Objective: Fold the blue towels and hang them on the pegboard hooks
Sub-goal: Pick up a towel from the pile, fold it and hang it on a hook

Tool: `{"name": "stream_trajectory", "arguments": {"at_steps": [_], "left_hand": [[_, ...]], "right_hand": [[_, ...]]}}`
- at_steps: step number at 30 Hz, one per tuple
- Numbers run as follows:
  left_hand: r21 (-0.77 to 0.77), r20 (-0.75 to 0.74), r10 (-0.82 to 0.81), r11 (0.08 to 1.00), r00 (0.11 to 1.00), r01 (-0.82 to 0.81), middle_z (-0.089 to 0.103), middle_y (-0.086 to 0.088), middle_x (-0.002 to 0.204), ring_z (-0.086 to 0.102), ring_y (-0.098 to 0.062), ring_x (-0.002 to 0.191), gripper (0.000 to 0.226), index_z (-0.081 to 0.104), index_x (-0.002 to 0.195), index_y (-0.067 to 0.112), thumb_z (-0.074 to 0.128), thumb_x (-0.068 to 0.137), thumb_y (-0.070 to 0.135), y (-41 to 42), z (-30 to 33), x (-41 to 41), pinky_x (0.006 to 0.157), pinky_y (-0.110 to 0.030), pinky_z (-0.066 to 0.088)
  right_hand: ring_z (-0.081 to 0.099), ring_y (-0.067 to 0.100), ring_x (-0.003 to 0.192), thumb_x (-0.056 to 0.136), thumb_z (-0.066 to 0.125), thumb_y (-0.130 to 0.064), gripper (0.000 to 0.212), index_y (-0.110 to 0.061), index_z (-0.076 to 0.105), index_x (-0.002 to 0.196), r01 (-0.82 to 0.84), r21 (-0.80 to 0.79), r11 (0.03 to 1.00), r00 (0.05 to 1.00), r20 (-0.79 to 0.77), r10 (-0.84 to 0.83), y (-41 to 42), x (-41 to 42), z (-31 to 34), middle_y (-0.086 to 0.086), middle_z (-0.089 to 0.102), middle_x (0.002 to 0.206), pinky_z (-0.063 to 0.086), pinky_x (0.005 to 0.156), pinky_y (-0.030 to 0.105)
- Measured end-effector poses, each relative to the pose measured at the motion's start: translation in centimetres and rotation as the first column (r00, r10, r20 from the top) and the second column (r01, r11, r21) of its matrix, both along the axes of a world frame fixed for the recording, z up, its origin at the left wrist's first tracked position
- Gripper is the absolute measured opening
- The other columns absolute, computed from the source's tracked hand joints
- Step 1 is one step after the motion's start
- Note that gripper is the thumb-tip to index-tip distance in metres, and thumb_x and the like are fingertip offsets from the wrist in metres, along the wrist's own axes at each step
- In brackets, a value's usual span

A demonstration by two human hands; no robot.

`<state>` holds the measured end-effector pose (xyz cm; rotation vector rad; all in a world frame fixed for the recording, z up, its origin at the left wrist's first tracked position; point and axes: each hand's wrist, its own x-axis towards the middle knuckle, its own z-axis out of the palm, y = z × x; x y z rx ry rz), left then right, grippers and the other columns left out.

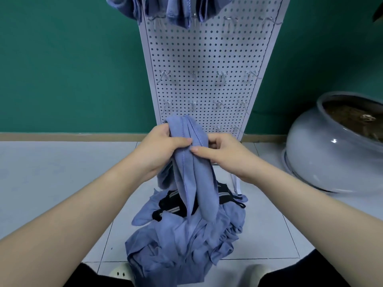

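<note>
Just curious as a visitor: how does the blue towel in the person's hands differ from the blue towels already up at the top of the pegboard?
The held towel is pinched by the left hand and right hand; the hung towels hang from the top of the pegboard, untouched. The held towel sits low, in front of the board's foot, its tail reaching the pile; the hung ones are high, cut off by the frame. Both share the same blue cloth with stitched edges.
</note>
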<state>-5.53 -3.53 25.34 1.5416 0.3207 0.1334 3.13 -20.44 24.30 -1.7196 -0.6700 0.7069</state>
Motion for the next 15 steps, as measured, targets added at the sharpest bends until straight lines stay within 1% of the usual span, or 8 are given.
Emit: {"name": "stream_trajectory", "arguments": {"at_steps": [2,4,5,7,8,11,13,15], "left_hand": [[0.062,-0.023,0.013,0.998,1.0,-0.012,0.078,-0.011,0.107,0.075,-0.027,0.103,0.022,0.069,0.114,0.003,0.065,0.094,-0.004,0.3,-0.2,0.0,0.089,-0.037,0.058],[0.106,-0.043,0.005,0.994,0.999,-0.001,0.079,-0.008,0.105,0.076,-0.023,0.1,0.026,0.069,0.115,0.007,0.068,0.091,-0.004,0.2,-0.3,0.0,0.086,-0.034,0.059],[0.113,-0.051,-0.006,0.993,0.999,0.011,0.079,-0.007,0.106,0.076,-0.022,0.1,0.029,0.069,0.117,0.008,0.069,0.091,-0.004,0.0,-0.4,-0.1,0.087,-0.033,0.059],[0.136,-0.061,-0.023,0.99,0.998,0.032,0.079,-0.006,0.108,0.075,-0.021,0.102,0.033,0.067,0.121,0.01,0.07,0.09,-0.003,-0.3,-0.7,-0.1,0.087,-0.032,0.059],[0.157,-0.064,-0.036,0.987,0.997,0.045,0.079,-0.004,0.108,0.075,-0.02,0.102,0.034,0.066,0.122,0.012,0.07,0.091,-0.001,-0.5,-0.8,-0.2,0.087,-0.031,0.059],[0.183,-0.071,-0.099,0.977,0.993,0.11,0.079,0.003,0.109,0.075,-0.012,0.102,0.03,0.066,0.123,0.017,0.067,0.096,0.005,-0.8,-0.6,-0.2,0.085,-0.025,0.058],[0.194,-0.08,-0.119,0.972,0.99,0.132,0.079,0.005,0.11,0.074,-0.009,0.102,0.026,0.067,0.124,0.017,0.064,0.099,0.009,-0.8,-0.6,-0.2,0.084,-0.022,0.057],[0.229,-0.075,-0.078,0.969,0.994,0.093,0.079,0.006,0.108,0.075,-0.009,0.102,0.022,0.07,0.121,0.017,0.065,0.1,0.015,-0.7,-0.7,-0.3,0.087,-0.025,0.059]], "right_hand": [[0.073,0.017,0.093,0.1,0.067,-0.017,0.018,-0.009,0.075,0.114,0.057,0.021,0.998,0.996,0.069,-0.058,0.0,-0.2,-0.4,0.016,0.078,0.106,0.058,0.084,0.031],[0.069,0.018,0.085,0.099,0.069,-0.018,0.017,-0.007,0.076,0.11,0.094,0.023,0.995,0.992,0.084,-0.096,0.0,-0.4,-0.5,0.025,0.074,0.103,0.056,0.081,0.034],[0.071,0.02,0.086,0.098,0.07,-0.019,0.017,-0.006,0.075,0.109,0.107,0.028,0.994,0.992,0.067,-0.108,0.0,-0.5,-0.5,0.026,0.075,0.101,0.057,0.082,0.036],[0.077,0.025,0.092,0.095,0.075,-0.019,0.023,-0.002,0.072,0.109,0.14,0.045,0.989,0.99,0.019,-0.141,0.2,-0.7,-0.4,0.019,0.078,0.098,0.062,0.086,0.038],[0.077,0.027,0.092,0.093,0.076,-0.019,0.026,0.001,0.068,0.108,0.165,0.052,0.985,0.986,-0.002,-0.165,0.3,-0.7,-0.4,0.016,0.079,0.096,0.063,0.084,0.036],[0.077,0.023,0.079,0.092,0.078,-0.022,0.035,0.003,0.061,0.11,0.226,0.052,0.973,0.974,-0.033,-0.224,0.6,-0.5,-0.1,0.012,0.077,0.087,0.063,0.069,0.032],[0.077,0.023,0.079,0.095,0.074,-0.024,0.034,0.002,0.063,0.114,0.224,0.064,0.973,0.975,-0.011,-0.224,0.8,-0.3,-0.2,0.015,0.078,0.091,0.064,0.071,0.037],[0.077,0.032,0.084,0.1,0.067,-0.026,0.024,-0.004,0.067,0.111,0.204,0.064,0.977,0.975,0.081,-0.209,1.0,-0.1,-0.5,0.02,0.077,0.094,0.063,0.075,0.046]]}}
